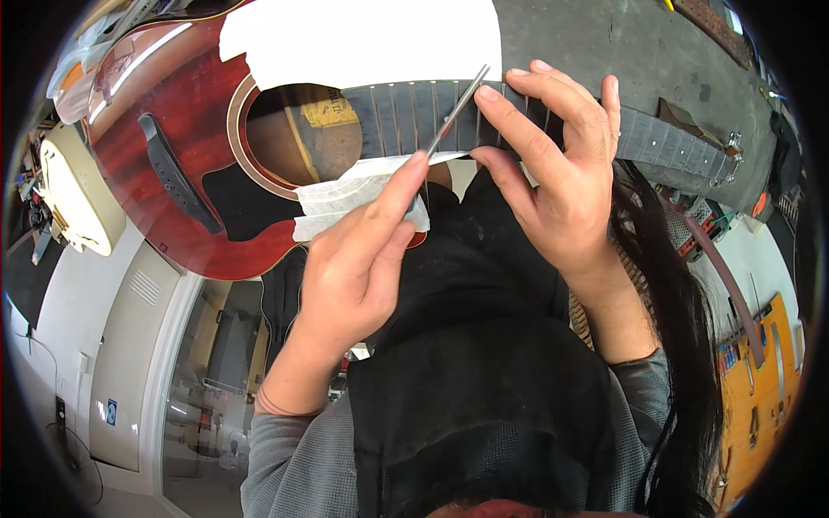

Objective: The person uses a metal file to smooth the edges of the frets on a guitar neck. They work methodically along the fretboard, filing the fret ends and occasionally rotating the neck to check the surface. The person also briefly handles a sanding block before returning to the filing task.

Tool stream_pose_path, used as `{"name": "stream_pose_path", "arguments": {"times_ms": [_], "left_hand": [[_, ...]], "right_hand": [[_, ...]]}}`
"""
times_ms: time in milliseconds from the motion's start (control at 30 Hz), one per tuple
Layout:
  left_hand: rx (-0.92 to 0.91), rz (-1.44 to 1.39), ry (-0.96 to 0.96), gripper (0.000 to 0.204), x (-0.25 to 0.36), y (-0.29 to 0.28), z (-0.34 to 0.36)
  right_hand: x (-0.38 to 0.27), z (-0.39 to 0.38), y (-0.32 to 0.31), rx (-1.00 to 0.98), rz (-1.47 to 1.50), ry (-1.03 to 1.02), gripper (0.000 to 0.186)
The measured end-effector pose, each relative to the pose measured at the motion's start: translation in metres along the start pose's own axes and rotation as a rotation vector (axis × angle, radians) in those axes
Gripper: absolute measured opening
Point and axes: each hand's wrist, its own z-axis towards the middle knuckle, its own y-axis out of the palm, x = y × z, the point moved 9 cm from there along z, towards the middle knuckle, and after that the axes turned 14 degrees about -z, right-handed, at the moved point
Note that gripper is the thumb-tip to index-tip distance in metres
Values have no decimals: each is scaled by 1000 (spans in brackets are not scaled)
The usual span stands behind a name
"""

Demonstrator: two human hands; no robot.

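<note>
A red acoustic guitar (pixel 173 216) lies across the top of the view, with white paper (pixel 363 39) and pale masking strips (pixel 337 207) beside its fretboard (pixel 393 121). My left hand (pixel 354 268) grips a thin metal file (pixel 462 99), index finger along it, slanting over the frets; the handle is mostly hidden by my fingers. My right hand (pixel 561 173) has its fingers apart at the fretboard, index fingertip beside the file and thumb at the neck's lower edge.
A grey bench surface (pixel 587 34) lies behind the neck. A cream guitar body (pixel 78 198) sits at left. An orange tool board (pixel 756 397) with hand tools is at right. My black apron (pixel 466 363) and long dark hair (pixel 682 345) fill the lower view.
</note>
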Motion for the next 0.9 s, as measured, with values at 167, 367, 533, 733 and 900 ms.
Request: {"name": "stream_pose_path", "arguments": {"times_ms": [167,367,533,733,900], "left_hand": [[-65,344,37,70,1,5,5],[-23,78,77,58,-2,1,14],[-26,-419,-388,49,-19,5,-3],[-72,-287,-262,51,-4,13,14],[-64,-224,-143,53,-3,8,6]], "right_hand": [[0,0,0,-5,4,3,63],[7,-3,-5,13,12,4,63],[10,-4,-8,-8,-52,24,64],[11,-5,-5,5,-7,8,63],[11,-4,-6,3,-11,16,63]]}}
